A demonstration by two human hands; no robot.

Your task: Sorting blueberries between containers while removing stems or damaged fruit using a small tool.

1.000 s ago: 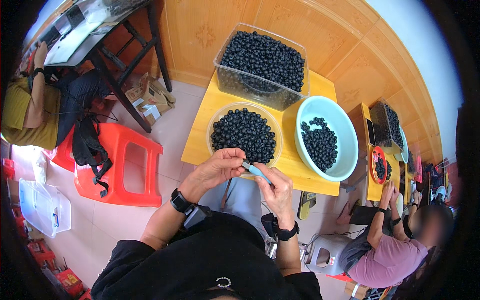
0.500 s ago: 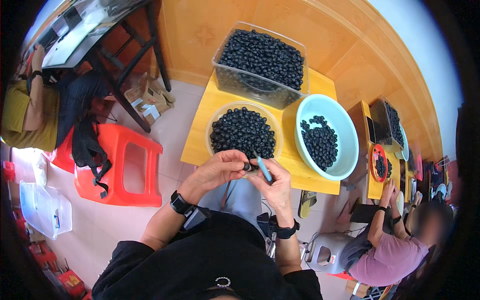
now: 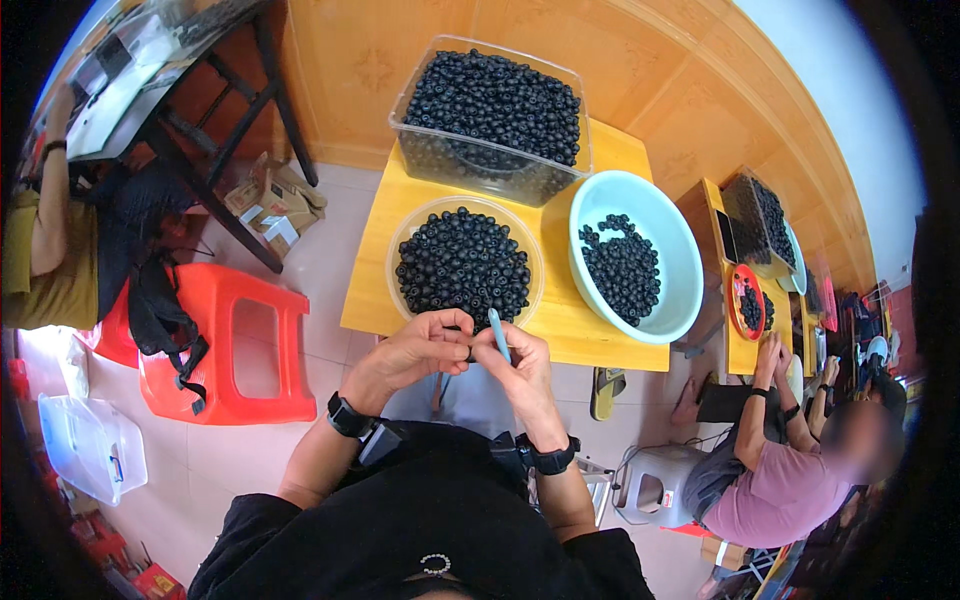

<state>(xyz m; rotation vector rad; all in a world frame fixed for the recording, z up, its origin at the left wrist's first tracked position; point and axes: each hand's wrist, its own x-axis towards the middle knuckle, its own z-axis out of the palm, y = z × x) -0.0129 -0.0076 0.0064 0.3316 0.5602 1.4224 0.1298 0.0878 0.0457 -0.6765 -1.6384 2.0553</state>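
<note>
My left hand (image 3: 420,352) pinches a small black bead (image 3: 471,354), mostly hidden by the fingertips. Close against it, my right hand (image 3: 522,376) is closed around a slim tool with a light blue handle (image 3: 499,334). The handle stands up between thumb and fingers, and its working end cannot be made out. Both hands are just in front of a round, shallow clear bowl (image 3: 537,262) heaped with black beads (image 3: 462,262). Behind it is a clear rectangular box (image 3: 480,178) filled with similar beads. A pale blue basin (image 3: 684,262) to the right holds a smaller loose heap.
The containers stand on a yellow table (image 3: 610,352) against a wooden wall panel (image 3: 480,22). Red stools (image 3: 215,385) are at left, near a person in an olive top (image 3: 60,250). At right, a person in a pink shirt (image 3: 775,490) works at another yellow table.
The view has shifted slightly, so the table sits further left. The blue handle has turned in my right hand and now leans the other way. The bead stays between my left fingertips.
</note>
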